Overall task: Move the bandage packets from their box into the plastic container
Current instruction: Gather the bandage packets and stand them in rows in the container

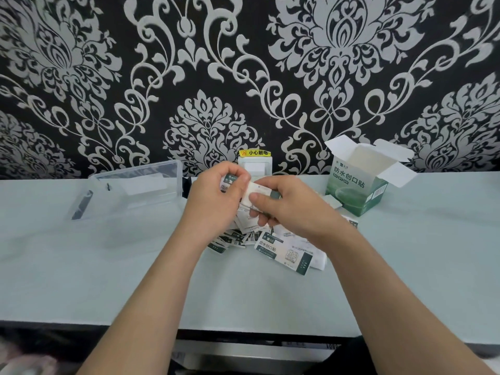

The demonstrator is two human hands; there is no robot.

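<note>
Several white-and-green bandage packets lie in a loose pile on the pale table, just below my hands. My left hand and my right hand meet above the pile, both closed on a small stack of bandage packets held between them. The green bandage box stands open to the right, flaps up, apart from my hands. The clear plastic container sits to the left against the wall, its transparent lid resting beside it.
A white wall socket with a yellow warning label sits on the patterned wall behind my hands. The table's front edge runs across the bottom of the view, with a dark gap below it.
</note>
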